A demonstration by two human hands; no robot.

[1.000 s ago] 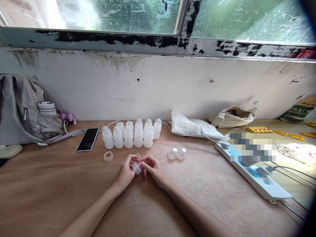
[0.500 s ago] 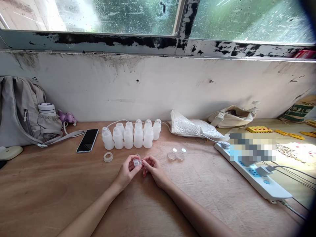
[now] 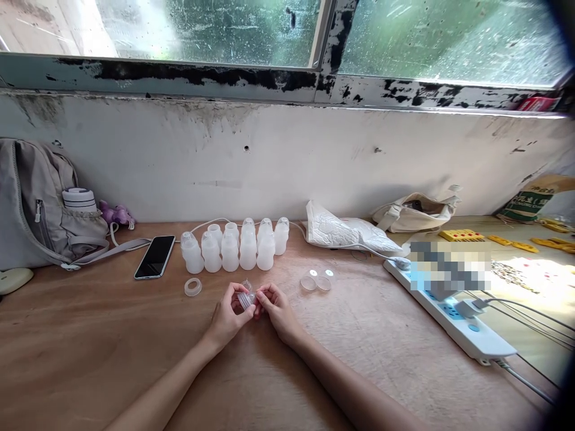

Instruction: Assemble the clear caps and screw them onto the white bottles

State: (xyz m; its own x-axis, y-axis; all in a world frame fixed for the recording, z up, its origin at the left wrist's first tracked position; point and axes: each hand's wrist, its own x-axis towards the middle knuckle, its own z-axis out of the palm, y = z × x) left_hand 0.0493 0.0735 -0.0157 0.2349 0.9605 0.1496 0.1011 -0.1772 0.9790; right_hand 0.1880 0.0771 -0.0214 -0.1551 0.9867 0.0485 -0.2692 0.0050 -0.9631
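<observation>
My left hand (image 3: 230,314) is closed around a clear, ribbed bottle collar (image 3: 245,300), held on its side just above the table. From the right, the fingertips of my right hand (image 3: 275,308) pinch the collar's narrow end, which looks like a soft clear teat; the fingers partly hide it. Right behind the hands a small clear piece (image 3: 247,285) shows, its kind unclear. A loose translucent ring (image 3: 193,287) lies to the left. Beyond stand several frosted baby bottles (image 3: 230,254) in rows, some topped with clear caps. Clear round discs (image 3: 316,281) lie right of my hands.
A phone (image 3: 154,257) lies left of the bottles, near a grey backpack (image 3: 31,203). At the right a white power strip (image 3: 453,314) has cables plugged in. Along the wall are a white padded pouch (image 3: 348,230) and a cream cloth bag (image 3: 415,212). The wooden table (image 3: 112,347) spans the front.
The view has shifted slightly, so most things sit a little further left. The ribbed collar has turned somewhat between my hands and shows more of its side. Both hands keep their grip.
</observation>
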